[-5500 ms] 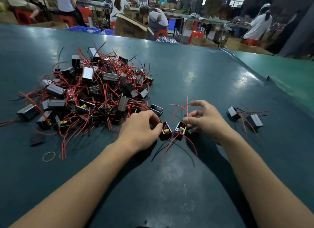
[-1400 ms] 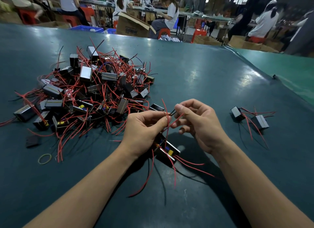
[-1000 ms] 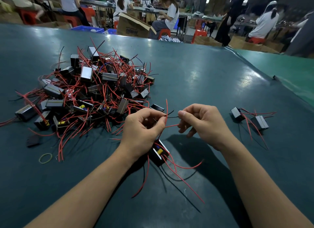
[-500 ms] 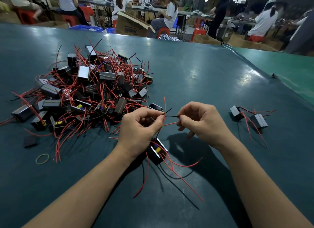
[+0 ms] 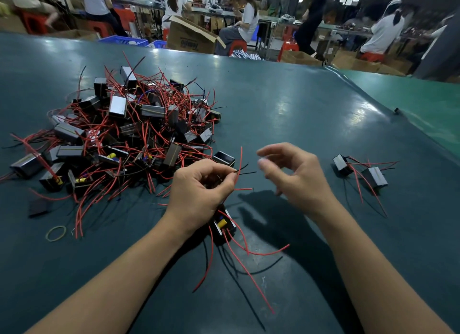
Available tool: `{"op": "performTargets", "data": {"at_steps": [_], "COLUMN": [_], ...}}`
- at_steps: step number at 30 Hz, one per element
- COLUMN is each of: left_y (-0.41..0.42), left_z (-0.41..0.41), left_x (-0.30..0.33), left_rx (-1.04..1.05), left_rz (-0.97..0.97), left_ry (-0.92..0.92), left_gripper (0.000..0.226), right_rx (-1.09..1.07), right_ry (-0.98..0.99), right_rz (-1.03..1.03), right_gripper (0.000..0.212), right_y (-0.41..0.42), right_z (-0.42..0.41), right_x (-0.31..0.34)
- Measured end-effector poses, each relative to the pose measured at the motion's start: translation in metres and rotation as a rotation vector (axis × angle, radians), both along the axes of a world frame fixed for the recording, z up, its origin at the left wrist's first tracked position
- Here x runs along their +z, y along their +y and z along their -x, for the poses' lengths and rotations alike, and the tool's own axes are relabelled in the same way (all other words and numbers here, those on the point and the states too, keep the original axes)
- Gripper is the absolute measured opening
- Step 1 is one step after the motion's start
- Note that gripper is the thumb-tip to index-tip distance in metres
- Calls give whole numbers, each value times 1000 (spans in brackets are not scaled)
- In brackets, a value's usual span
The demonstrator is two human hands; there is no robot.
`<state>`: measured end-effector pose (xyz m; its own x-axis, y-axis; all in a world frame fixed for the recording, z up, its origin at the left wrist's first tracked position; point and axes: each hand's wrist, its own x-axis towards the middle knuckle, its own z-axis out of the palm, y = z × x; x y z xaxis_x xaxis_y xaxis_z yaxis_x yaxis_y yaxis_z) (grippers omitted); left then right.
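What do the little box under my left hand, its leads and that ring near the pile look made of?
Box: probably black moulded plastic, a matte, thin-walled open shell. Leads: thin wire in glossy red and black insulation, likely plastic, since they bend in soft curves. Ring: most likely a tan rubber band, a thin loose loop lying flat on the table.

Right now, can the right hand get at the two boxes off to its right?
Probably yes. The right hand is open and holds nothing, and only a stretch of table lies between it and the boxes, which sit in the open.
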<state>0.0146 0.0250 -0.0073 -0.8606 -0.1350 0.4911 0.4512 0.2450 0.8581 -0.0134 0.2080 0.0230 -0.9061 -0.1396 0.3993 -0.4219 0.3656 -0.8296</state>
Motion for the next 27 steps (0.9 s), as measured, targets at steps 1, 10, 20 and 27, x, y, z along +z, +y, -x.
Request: {"op": "performTargets", "data": {"at_steps": [1, 10, 20, 27], "left_y": [0, 0, 4, 2], "left_z": [0, 0, 0, -1], "left_x": [0, 0, 1, 1], "left_rx": [-14, -27, 40, -43], "left_rz": [16, 34, -13, -67], "left_ry": [9, 22, 33, -24], "left_gripper": [14, 9, 9, 6], "right_rx": [65, 152, 67, 203], "right_ry": [37, -42, -262, -304], "right_rz": [-58, -24, 185, 273], "right_gripper": [13, 13, 18, 5], "right_y": [-6, -10, -4, -7], "right_z": [-3, -7, -1, -5], "right_x": [-1, 3, 6, 6]}}
